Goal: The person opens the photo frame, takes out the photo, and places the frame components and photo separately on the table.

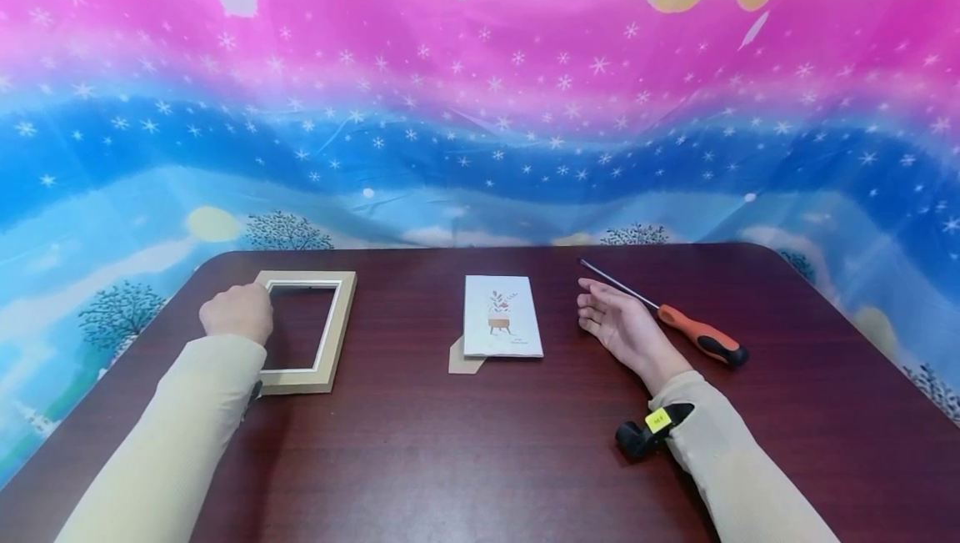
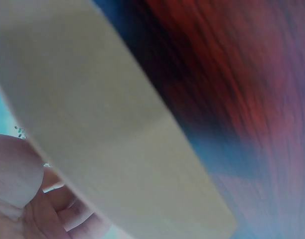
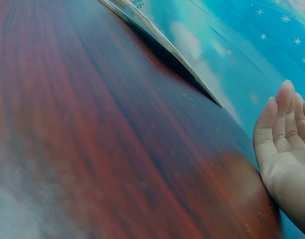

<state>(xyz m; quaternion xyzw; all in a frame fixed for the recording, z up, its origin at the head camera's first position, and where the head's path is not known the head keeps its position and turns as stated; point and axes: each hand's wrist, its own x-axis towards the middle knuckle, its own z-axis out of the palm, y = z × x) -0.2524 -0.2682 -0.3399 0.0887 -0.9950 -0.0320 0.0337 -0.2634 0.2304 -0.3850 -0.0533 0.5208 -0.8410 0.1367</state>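
Observation:
At the left of the table, my left hand [image 1: 238, 315] grips the left side of a light wooden picture frame [image 1: 343, 333] with a white inner edge. The dark tabletop shows through the frame's opening. In the left wrist view the frame's side [image 2: 97, 109] runs close across the picture, with curled fingers [image 2: 68, 211] partly hidden behind it. My right hand [image 1: 618, 326] rests on the table, palm turned inward and fingers loosely bent, holding nothing. It lies between a white card [image 1: 502, 318] printed with a potted plant and an orange-and-black screwdriver [image 1: 697, 333].
Under the card, a beige piece [image 1: 465, 359] sticks out at its lower left. The dark wood-grain table [image 1: 420, 451] ends at a hanging cloth [image 1: 480, 151] with snowflakes and trees. A small black device [image 1: 641, 439] with a yellow label sits at the right wrist.

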